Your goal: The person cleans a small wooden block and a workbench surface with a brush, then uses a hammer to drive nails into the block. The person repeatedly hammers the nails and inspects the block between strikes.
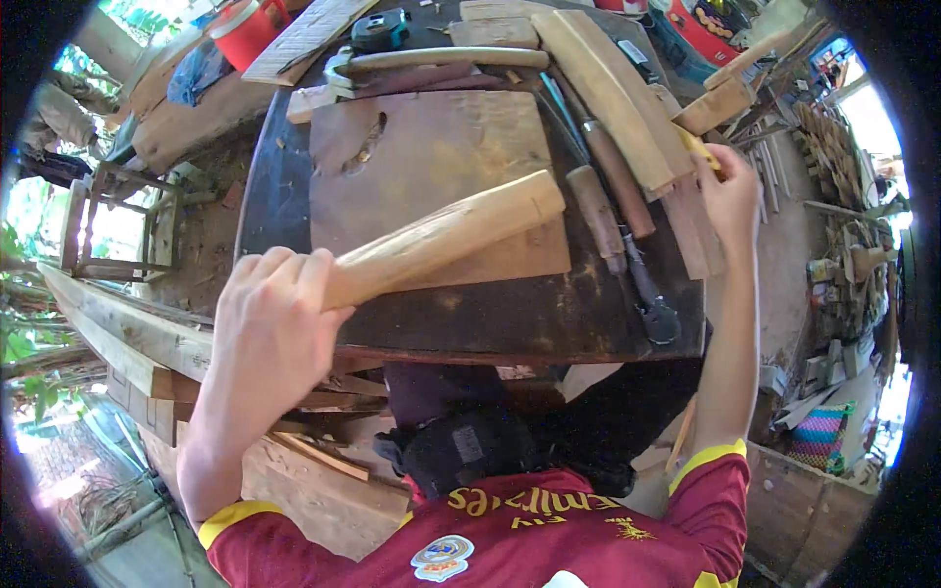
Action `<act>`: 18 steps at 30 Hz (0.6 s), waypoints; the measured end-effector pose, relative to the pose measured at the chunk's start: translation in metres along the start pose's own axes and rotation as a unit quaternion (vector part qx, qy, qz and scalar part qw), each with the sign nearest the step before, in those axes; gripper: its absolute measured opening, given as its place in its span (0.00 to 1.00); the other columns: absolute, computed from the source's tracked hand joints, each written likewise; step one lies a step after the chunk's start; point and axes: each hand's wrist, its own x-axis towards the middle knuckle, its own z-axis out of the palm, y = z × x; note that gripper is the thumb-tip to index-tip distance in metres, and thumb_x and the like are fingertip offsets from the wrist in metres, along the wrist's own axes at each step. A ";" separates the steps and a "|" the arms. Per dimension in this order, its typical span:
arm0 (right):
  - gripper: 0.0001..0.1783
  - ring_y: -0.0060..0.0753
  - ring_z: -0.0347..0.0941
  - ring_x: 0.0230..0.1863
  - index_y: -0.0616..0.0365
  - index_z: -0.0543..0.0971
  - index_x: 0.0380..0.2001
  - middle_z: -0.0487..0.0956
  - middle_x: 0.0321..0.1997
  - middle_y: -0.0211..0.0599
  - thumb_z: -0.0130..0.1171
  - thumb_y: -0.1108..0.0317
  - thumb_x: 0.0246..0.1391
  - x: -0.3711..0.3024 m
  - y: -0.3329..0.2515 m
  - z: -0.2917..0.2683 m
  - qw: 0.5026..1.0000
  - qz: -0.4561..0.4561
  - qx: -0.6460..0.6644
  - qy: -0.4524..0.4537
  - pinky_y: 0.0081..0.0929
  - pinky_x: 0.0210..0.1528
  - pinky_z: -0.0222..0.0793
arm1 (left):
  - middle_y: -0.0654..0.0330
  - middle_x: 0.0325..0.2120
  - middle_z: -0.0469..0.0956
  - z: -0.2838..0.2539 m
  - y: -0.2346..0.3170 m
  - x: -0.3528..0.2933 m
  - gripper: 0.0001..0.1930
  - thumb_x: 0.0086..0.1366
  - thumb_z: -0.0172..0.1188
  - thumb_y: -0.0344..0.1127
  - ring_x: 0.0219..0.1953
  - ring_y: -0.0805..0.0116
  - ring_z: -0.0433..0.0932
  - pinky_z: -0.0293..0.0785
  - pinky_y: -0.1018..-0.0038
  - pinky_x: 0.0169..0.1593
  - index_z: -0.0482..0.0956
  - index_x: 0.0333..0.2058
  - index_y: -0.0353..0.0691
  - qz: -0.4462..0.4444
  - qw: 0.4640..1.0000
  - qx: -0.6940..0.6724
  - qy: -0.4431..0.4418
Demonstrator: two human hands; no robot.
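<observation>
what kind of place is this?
Likely an open-air woodworking shop: the left hand grips a rough wooden billet over a dark workbench with chisels and stacked planks.

The setting is an open-air woodworking workshop. A dark, worn wooden table (pixel 294 196) is carrying a flat brown wooden work board (pixel 431 167), long pale shaped timber blanks (pixel 613 93) and wooden-handled chisels (pixel 613 176). A green-and-black tape measure (pixel 380 29) is lying at the far edge. Rough grey planks (pixel 118 328) and offcuts are lying stacked at the left. Small carved wooden pieces (pixel 853 265) are sitting on the right. Daylight and green foliage (pixel 20 333) are showing around the edges.
</observation>
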 end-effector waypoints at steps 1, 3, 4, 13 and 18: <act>0.12 0.22 0.77 0.30 0.61 0.81 0.38 0.82 0.31 0.36 0.63 0.66 0.54 -0.003 0.000 -0.005 1.000 0.007 0.025 0.018 0.22 0.35 0.71 | 0.47 0.35 0.76 -0.003 0.000 -0.002 0.21 0.48 0.67 0.31 0.42 0.48 0.74 0.69 0.61 0.48 0.75 0.42 0.34 0.008 0.999 0.005 0.032; 0.12 0.18 0.75 0.31 0.61 0.81 0.39 0.82 0.31 0.32 0.63 0.65 0.55 -0.010 -0.009 -0.019 0.997 0.021 0.051 0.062 0.19 0.34 0.71 | 0.48 0.35 0.76 -0.016 0.001 -0.002 0.22 0.47 0.67 0.31 0.42 0.48 0.75 0.69 0.61 0.47 0.75 0.43 0.34 0.032 0.995 0.007 0.099; 0.12 0.17 0.74 0.31 0.61 0.81 0.40 0.81 0.31 0.30 0.63 0.65 0.56 -0.014 -0.019 -0.026 0.994 0.026 0.053 0.088 0.18 0.34 0.70 | 0.49 0.34 0.76 -0.024 -0.004 0.000 0.22 0.48 0.68 0.32 0.41 0.50 0.75 0.70 0.63 0.47 0.76 0.43 0.33 0.042 0.990 -0.007 0.134; 0.10 0.16 0.73 0.29 0.63 0.80 0.41 0.79 0.28 0.29 0.61 0.69 0.57 -0.048 -0.122 -0.079 0.964 -0.084 0.098 0.233 0.14 0.34 0.69 | 0.56 0.37 0.77 -0.078 -0.009 0.029 0.19 0.57 0.63 0.35 0.38 0.64 0.73 0.68 0.73 0.43 0.77 0.47 0.35 0.192 0.935 -0.008 0.299; 0.07 0.22 0.77 0.27 0.61 0.79 0.36 0.81 0.31 0.35 0.62 0.73 0.51 -0.089 -0.185 -0.044 0.968 -0.178 0.089 0.152 0.19 0.28 0.73 | 0.58 0.35 0.75 -0.075 -0.005 0.041 0.18 0.63 0.58 0.32 0.37 0.69 0.72 0.67 0.76 0.42 0.77 0.51 0.37 0.176 0.936 -0.036 0.303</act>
